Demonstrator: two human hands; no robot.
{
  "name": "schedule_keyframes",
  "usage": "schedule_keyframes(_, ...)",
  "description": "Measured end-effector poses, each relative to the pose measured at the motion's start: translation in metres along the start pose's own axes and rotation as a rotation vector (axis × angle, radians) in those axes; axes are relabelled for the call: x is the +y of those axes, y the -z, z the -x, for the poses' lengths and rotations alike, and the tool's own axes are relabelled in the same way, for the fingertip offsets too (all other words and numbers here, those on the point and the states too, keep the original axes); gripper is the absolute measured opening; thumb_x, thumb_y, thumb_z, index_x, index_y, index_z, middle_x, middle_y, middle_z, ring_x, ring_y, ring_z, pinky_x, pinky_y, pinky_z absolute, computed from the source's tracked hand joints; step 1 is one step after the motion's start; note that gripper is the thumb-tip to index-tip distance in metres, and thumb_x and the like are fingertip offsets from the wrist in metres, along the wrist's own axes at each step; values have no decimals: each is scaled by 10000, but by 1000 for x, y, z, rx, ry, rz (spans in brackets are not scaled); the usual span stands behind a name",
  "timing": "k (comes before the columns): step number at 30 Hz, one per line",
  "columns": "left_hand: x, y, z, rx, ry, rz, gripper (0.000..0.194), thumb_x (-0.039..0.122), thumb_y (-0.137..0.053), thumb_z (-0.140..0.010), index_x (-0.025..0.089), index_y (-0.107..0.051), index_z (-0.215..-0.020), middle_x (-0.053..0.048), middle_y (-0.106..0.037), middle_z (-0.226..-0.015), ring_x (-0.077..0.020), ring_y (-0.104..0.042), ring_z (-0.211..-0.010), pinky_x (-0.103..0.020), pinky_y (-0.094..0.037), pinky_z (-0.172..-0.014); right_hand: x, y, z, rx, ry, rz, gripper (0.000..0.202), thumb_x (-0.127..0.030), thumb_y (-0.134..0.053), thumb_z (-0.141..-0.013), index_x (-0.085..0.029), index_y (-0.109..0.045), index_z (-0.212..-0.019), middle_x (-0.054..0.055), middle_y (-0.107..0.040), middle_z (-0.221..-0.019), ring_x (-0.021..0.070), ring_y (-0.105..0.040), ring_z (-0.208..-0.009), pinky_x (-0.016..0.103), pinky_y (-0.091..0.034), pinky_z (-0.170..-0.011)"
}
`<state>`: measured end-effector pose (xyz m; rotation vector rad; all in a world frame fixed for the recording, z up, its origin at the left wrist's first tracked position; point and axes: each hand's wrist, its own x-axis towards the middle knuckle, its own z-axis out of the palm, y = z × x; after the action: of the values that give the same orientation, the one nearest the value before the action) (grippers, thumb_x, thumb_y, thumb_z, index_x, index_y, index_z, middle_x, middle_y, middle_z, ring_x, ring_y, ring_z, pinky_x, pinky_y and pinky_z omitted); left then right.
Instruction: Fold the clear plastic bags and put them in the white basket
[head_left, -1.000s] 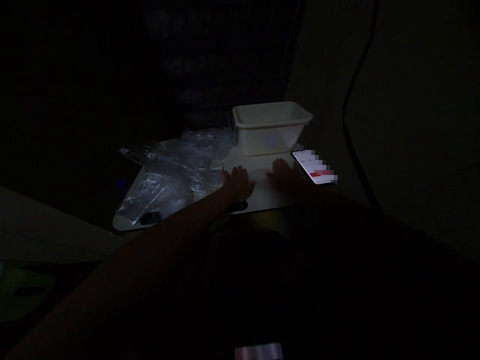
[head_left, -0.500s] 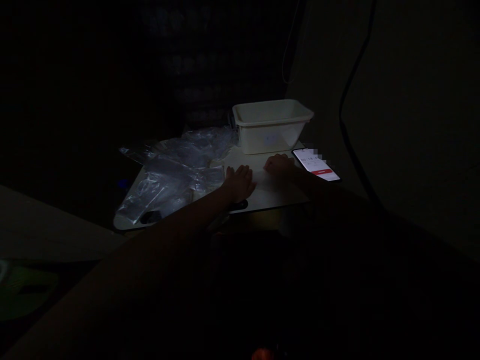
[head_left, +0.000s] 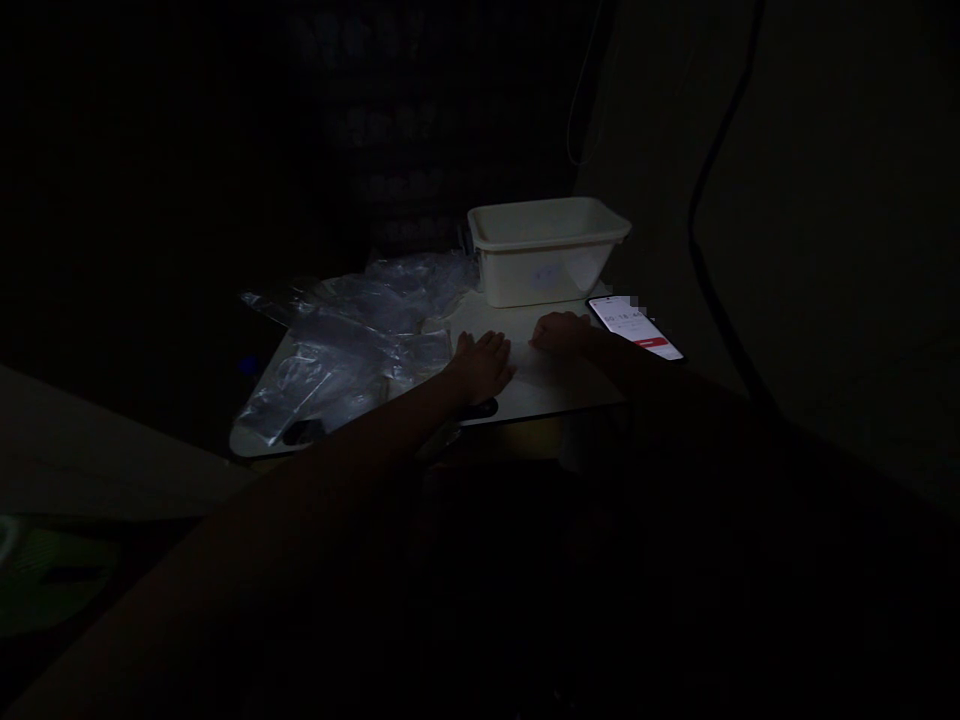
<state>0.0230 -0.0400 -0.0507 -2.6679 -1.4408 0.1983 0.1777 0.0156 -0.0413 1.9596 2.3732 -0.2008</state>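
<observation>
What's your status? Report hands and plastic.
Left hand open, palm down over white tabletop. Right hand curled, grip unclear, beside lit black-edged phone. Transparent crinkled plastic at left. White rectangular plastic tub beyond.

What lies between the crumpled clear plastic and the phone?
Head view: the left hand, nearer the crumpled clear plastic, then the right hand, nearer the phone, both over the pale tabletop.

The clear plastic bags [head_left: 337, 340] lie loosely heaped and overlapping across the left part of the pale surface [head_left: 559, 385], thin, shiny and crumpled. One corner juts out at the far left; a smoother, flatter part on the right ends just beside the left hand [head_left: 482, 367].
</observation>
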Motion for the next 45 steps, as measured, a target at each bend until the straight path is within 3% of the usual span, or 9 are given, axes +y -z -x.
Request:
schedule_keyframes(13,0,-2,0,26,-1,12,497,372,-150,-801,113,-238,-1217,-117,-216,-1300,-238,-162,-1179,-466,-158,-895,2,-1,1,36,37,-40,268,-364,-427,-665,-205,-597,-797,59,-582,-936,248,-499,-883,414,-365,-719)
schedule_keyframes(18,1,-1,-6,130,83,181,480,376,-192,-799,115,-258,-1197,-125,-346,-1230,-210,-325,-1101,-409,-262,-851,2,-1,2,109,66,-172,225,-334,-443,-667,-192,-596,-749,35,-606,-853,187,-529,-801,353,-369,-719)
schedule_keyframes(23,-3,10,-17,184,185,407,397,319,-289,-779,115,-410,-1098,-102,-525,-1046,-185,-479,-941,-310,-348,-766,-5,8,6,196,179,-318,179,-249,-474,-649,-155,-603,-733,42,-615,-812,168,-540,-770,297,-391,-678)
schedule_keyframes(27,-7,17,-21,180,166,509,258,204,-383,-706,109,-586,-834,-69,-605,-817,-160,-538,-759,-237,-375,-663,-7,14,5,214,280,-526,127,-208,-521,-614,-128,-609,-659,46,-618,-715,148,-555,-698,251,-411,-627)
schedule_keyframes(32,-13,13,-21,222,228,697,174,180,-438,-638,112,-594,-601,-7,-547,-524,-108,-492,-531,-197,-359,-524,5,11,1,225,280,-785,168,-199,-594,-555,-120,-603,-702,18,-579,-575,114,-527,-541,238,-414,-521)
schedule_keyframes(37,-14,6,-22,189,286,1074,93,175,-502,-585,122,-546,-522,35,-477,-434,-60,-421,-412,-166,-313,-425,16,9,1,146,277,-958,237,-146,-622,-522,-116,-597,-756,-8,-548,-520,105,-505,-503,242,-403,-507)
schedule_keyframes(42,-7,14,-17,84,319,1323,126,132,-529,-572,115,-499,-451,49,-417,-368,-32,-352,-334,-155,-261,-367,3,19,9,145,254,-1116,251,-125,-621,-534,-113,-585,-781,2,-557,-593,97,-514,-547,235,-412,-545)
schedule_keyframes(45,-4,18,-15,76,357,1432,126,92,-526,-571,112,-496,-450,53,-405,-350,-25,-342,-313,-151,-258,-358,-4,23,11,187,150,-1228,196,-142,-583,-597,-129,-559,-791,4,-558,-645,77,-511,-542,225,-420,-551)
